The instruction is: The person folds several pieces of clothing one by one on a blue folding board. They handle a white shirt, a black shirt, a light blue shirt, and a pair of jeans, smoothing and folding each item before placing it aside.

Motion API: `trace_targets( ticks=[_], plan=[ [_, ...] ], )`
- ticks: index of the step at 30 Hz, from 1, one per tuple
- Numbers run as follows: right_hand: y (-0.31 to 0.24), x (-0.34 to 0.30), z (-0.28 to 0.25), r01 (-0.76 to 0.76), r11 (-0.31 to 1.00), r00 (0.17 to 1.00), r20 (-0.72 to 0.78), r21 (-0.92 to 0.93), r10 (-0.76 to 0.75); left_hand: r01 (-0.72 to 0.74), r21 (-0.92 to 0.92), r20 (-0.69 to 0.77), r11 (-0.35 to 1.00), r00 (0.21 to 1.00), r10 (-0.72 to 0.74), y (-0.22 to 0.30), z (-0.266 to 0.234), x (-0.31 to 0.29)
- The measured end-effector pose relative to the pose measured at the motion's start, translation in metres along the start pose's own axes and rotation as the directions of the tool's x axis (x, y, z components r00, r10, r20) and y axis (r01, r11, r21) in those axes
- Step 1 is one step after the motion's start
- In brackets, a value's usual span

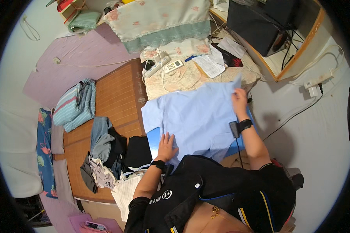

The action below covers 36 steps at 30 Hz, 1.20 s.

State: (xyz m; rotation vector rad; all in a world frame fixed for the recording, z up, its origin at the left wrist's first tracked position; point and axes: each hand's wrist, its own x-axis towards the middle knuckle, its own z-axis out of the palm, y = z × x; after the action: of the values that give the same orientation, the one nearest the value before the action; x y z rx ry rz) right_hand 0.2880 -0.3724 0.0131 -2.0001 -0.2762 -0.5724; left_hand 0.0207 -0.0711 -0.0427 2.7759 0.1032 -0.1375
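A light blue shirt (194, 116) lies spread over a glossy blue surface (154, 140), part of which shows at the shirt's left and right edges. My left hand (167, 148) rests flat on the shirt's near left part, fingers apart. At the far right edge my right hand (240, 101) has its fingers curled on the cloth, and a corner of the shirt sticks up beyond them. Dark straps with small boxes are on both my wrists.
Left of me, a bed with a brown slatted mat (116, 95) holds heaped clothes (109, 143) and a folded striped blanket (76, 103). Beyond the shirt are a white remote (173, 66), a power strip (157, 66) and papers (210, 64). A cable (239, 153) hangs from my right wrist.
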Motion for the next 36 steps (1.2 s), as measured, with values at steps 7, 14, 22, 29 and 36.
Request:
trace_targets(
  ticks=[7, 14, 22, 29, 36],
  plan=[
    [-0.034, -0.083, 0.026, -0.047, 0.996, 0.489, 0.871, 0.071, -0.039, -0.009, -0.033, 0.014, 0.999, 1.000, 0.010, -0.002, -0.002, 0.004],
    [-0.002, -0.074, 0.032, -0.230, 0.973, 0.831, 0.519, -0.007, 0.200, 0.010, -0.021, 0.071, 1.000, 0.997, -0.009, 0.000, -0.005, -0.001],
    [-0.001, -0.073, 0.088, -0.335, 0.920, 0.800, 0.454, -0.204, 0.392, -0.022, -0.047, 0.026, 0.999, 0.999, 0.024, -0.004, -0.001, -0.003],
    [0.051, 0.009, 0.020, -0.610, 0.775, 0.783, 0.275, 0.166, 0.558, -0.026, -0.403, -0.198, 0.915, 0.978, -0.059, -0.031, 0.003, 0.002],
    [0.101, 0.049, -0.065, -0.489, 0.553, 0.726, -0.037, 0.675, 0.687, 0.216, -0.820, -0.215, 0.530, 0.741, -0.636, -0.111, 0.001, 0.005]
  ],
)
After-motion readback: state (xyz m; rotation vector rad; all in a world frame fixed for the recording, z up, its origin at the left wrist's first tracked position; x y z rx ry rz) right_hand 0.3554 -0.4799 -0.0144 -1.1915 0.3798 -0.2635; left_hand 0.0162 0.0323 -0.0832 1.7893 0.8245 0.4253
